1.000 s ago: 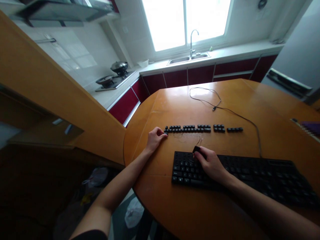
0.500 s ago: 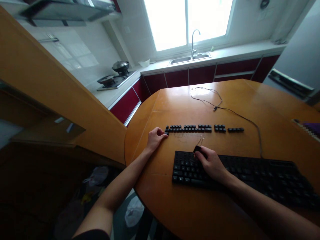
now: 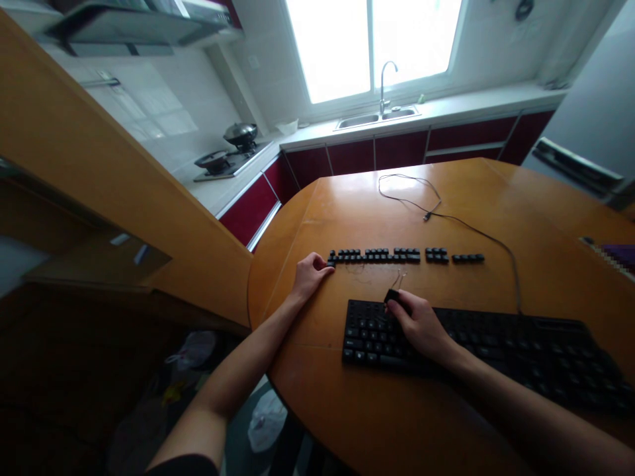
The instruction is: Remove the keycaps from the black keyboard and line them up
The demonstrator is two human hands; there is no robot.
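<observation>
Partly done, by the look of it. Keyboard (image 3: 501,340) lies lower right of the frame, flat on the counter (image 3: 342,218); at its upper left the top strip shows bare sockets, lower rows there still carry keys. Right part is dark and blurred, can't tell how many keys are missing. Row of keys (image 3: 377,255), mid-frame above the keyboard: two close lines on the left, a small block right of that, then a short single line at the right end, all lined up neatly. Judgement: top strip done, most of the keyboard left.

Left hand (image 3: 308,272) is at the left end of the row, thumb and index fingers pinching a small key (image 3: 330,264) there, just below the row's end. Left forearm (image 3: 248,347) slants up from bottom left, wrist low by the counter.

Right hand (image 3: 421,325) is over the keyboard's upper left, fingers pinching the black handle of a wire tool (image 3: 391,295); its thin prongs point up the frame, off the keys. Right forearm (image 3: 501,390) comes in from lower right, crossing above the keyboard. Cable (image 3: 475,228) loops at upper centre.
</observation>
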